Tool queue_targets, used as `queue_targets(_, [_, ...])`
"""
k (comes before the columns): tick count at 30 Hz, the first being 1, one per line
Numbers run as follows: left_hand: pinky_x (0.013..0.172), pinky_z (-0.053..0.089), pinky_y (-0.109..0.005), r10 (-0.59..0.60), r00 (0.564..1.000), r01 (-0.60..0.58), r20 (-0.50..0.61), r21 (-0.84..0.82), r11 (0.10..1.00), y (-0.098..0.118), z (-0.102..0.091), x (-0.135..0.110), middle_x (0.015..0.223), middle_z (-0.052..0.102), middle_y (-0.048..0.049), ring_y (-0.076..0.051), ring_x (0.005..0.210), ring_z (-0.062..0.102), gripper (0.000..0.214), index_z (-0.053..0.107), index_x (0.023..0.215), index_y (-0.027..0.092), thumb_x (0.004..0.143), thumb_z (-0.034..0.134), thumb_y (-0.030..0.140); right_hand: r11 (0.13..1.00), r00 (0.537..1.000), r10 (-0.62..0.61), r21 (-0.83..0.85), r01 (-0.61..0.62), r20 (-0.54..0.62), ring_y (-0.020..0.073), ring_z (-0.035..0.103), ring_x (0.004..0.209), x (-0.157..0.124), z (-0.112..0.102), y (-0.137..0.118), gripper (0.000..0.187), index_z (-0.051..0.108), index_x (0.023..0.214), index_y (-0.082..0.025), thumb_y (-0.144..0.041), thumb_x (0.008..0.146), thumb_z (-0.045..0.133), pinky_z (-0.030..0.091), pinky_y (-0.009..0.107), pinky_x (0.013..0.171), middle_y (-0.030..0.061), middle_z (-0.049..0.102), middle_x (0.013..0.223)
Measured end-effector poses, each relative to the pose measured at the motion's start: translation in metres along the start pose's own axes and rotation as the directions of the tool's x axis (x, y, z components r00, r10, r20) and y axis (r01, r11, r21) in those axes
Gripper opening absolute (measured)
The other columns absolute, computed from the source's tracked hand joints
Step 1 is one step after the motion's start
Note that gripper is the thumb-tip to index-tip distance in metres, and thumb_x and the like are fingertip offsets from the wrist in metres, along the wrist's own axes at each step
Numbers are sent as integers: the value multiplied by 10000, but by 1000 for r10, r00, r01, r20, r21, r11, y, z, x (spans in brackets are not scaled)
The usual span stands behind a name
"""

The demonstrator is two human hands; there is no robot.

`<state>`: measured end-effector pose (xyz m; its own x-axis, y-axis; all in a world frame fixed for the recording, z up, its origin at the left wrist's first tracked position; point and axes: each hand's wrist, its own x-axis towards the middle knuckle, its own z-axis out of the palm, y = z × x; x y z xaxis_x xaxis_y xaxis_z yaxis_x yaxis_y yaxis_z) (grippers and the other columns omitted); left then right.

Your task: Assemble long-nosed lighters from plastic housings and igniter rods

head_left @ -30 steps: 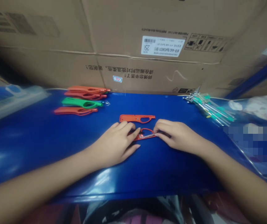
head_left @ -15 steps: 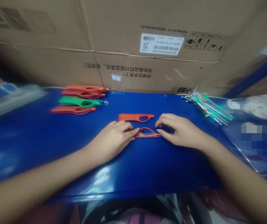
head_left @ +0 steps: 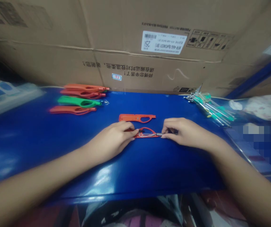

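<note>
An orange-red half-shell of a long-reach lighter (head_left: 147, 136) lies lengthwise between my hands, its hollow side up and its trigger loop pointing away from me. My left hand (head_left: 114, 138) is closed on its left end, covering most of the handle. The thumb and fingertip pinch by a small black part and a thin pale wire inside the shell. At the right end, my right hand (head_left: 185, 132) pinches a thin metal tube (head_left: 159, 134) against the shell's tip; the fingers hide the rest of the tube. A second orange half-shell (head_left: 129, 118) lies just behind, untouched.
Back left lie several orange lighter bodies (head_left: 73, 109) and a green one (head_left: 70, 101). At the back right is a bundle of metal rods with green parts (head_left: 217, 110). A big cardboard box (head_left: 121, 37) walls off the far side of the blue tabletop (head_left: 135, 170).
My right fingers have shifted slightly right and closed more tightly, and the metal tube shows more clearly at the shell's tip. My left hand keeps its hold. The whole view has shifted slightly.
</note>
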<state>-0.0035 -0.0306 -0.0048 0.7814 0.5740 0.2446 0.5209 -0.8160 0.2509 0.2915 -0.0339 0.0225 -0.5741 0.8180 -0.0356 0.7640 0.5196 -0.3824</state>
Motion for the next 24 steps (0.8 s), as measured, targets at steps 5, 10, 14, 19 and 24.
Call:
queue_targets(5, [927, 550, -375, 3, 1000, -5, -21, -72, 997, -4, 3, 0, 1145, 674, -99, -219, 1036, 640, 299, 697, 1228, 179, 1028, 486, 251, 989, 992, 123, 89, -121, -25, 113, 491, 607, 3, 3, -4, 81, 662, 797, -191, -228, 844, 718, 354, 243, 574, -4, 610, 737])
queue_targets(10, [913, 552, -351, 7, 997, -19, -74, -165, 986, -8, 4, 2, 1118, 679, -100, -205, 1019, 650, 282, 704, 1219, 174, 996, 535, 211, 955, 972, 234, 181, -235, 29, 101, 457, 548, 5, 1, -7, 103, 656, 778, -182, -236, 807, 739, 362, 246, 567, -32, 565, 641])
queue_targets(14, [909, 548, -340, 7, 995, -27, -98, -204, 979, -10, 5, 3, 1118, 682, -98, -200, 1025, 648, 283, 705, 1224, 181, 984, 558, 210, 961, 981, 189, 197, -194, 44, 105, 488, 562, 3, -1, -6, 141, 688, 829, -183, -314, 874, 661, 368, 237, 554, -11, 606, 680])
queue_targets(19, [932, 542, -359, 2, 995, -27, -102, -245, 969, -12, 6, 4, 1135, 683, -105, -203, 1039, 647, 292, 702, 1236, 169, 979, 569, 207, 977, 986, 167, 137, -163, -22, 95, 481, 541, 3, 1, -6, 140, 687, 805, -176, -250, 898, 612, 364, 222, 533, -4, 610, 664])
queue_targets(24, [930, 553, -369, -53, 994, 19, -97, -318, 948, -13, 7, 6, 1124, 700, -96, -204, 1031, 664, 285, 723, 1212, 188, 951, 610, 204, 978, 987, 158, 147, -150, -40, 93, 503, 560, 4, 3, -8, 116, 687, 766, -176, -219, 871, 660, 387, 222, 548, 2, 630, 708])
